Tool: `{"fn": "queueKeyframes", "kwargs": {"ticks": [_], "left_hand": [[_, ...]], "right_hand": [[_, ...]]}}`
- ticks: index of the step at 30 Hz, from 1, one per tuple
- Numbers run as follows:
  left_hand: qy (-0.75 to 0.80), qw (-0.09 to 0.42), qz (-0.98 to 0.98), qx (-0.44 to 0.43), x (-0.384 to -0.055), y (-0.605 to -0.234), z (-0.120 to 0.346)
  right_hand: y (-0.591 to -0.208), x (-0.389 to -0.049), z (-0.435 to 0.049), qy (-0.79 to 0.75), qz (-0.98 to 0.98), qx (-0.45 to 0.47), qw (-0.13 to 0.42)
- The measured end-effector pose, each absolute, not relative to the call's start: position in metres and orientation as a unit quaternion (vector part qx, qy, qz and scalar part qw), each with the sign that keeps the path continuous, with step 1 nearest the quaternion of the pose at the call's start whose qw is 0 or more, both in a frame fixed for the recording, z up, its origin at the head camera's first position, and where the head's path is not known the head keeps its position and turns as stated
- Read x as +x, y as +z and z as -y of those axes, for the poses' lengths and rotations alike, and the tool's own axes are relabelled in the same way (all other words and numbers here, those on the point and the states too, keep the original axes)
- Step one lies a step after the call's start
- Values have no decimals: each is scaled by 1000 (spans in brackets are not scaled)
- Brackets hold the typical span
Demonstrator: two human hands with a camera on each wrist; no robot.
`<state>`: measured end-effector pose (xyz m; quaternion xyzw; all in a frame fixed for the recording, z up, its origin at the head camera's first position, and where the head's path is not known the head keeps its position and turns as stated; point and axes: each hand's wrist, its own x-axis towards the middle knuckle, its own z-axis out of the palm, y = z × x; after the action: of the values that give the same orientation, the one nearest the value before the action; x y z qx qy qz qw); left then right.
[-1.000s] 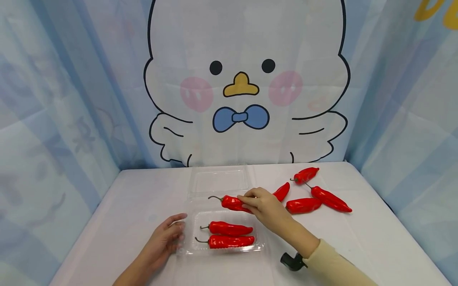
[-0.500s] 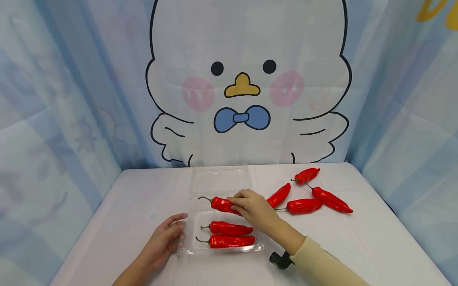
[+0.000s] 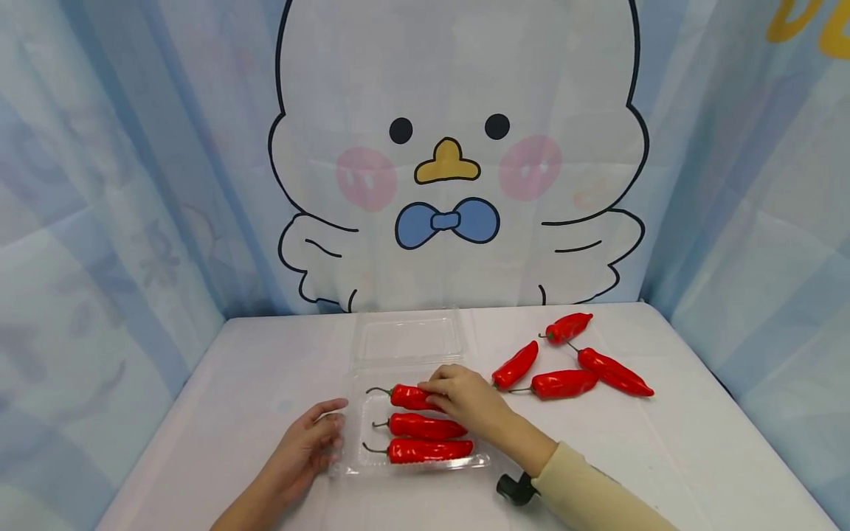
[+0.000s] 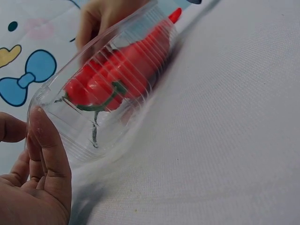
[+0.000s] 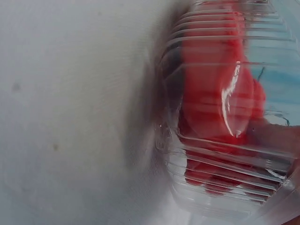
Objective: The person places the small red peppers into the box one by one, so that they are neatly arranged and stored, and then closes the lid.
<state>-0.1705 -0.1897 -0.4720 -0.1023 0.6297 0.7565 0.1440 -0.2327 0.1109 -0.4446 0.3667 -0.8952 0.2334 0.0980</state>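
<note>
A clear plastic clamshell container (image 3: 353,469) lies with its lid (image 3: 408,337) folded back. My right hand (image 3: 468,400) holds a red chili pepper (image 3: 406,397) by its tip half, low over the container's far side, stem pointing left. Two more peppers lie side by side in the base: the middle pepper (image 3: 425,426) and the near pepper (image 3: 428,450). My left hand (image 3: 302,450) is at the container's left edge; in the left wrist view its fingertips (image 4: 42,122) touch the clear wall. The right wrist view shows peppers (image 5: 211,93) through the ribbed plastic.
Several loose red peppers lie at the table's back right: one slanted pepper (image 3: 516,365), one lying across (image 3: 564,383), one at the far right (image 3: 615,372) and one behind (image 3: 567,327). A black fitting (image 3: 516,488) sits under my right sleeve (image 3: 591,490). A printed curtain (image 3: 451,273) stands behind the white table (image 3: 272,369).
My right hand has brought its pepper leftward, then down toward the container base beside the other two. My left hand stays at the container's left edge.
</note>
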Motion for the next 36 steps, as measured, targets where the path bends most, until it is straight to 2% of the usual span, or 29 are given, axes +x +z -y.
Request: {"fn": "queueKeyframes", "kwargs": {"ticks": [16,36], "left_hand": [[754,149,-632,-101,-172,-472,191],[746,146,-640,-114,-173,-471,190]], "right_hand": [[-448,-231,-110,230,901,365,47],[-448,-229,-111,225,900,366,76]]}}
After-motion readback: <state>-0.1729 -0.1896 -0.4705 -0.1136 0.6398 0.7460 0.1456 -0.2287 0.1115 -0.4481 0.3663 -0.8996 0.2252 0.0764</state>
